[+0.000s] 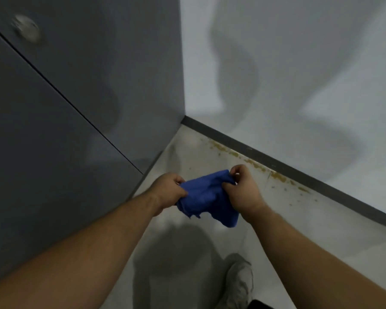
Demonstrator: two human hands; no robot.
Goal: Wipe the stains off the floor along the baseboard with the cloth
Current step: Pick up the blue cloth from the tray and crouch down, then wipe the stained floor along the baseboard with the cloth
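Cloth [206, 195] bunched between left hand [168, 189] and right hand [243, 188], above floor [210, 157].

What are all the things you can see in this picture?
cloth: one, blue, held up above the floor between both hands
stains: a line of many spots, yellow-brown, on the floor right along the baseboard
baseboard: one strip, dark grey, at the foot of the white wall
floor: one, pale grey, bottom middle and right
white wall: one, white, right side
grey panels: two, dark grey, left side, split by a thin seam
round knob: one, silvery, top left, blurred
shoe: one, light grey, bottom of the picture
left hand: one, gripping the cloth's left edge
right hand: one, gripping the cloth's right edge
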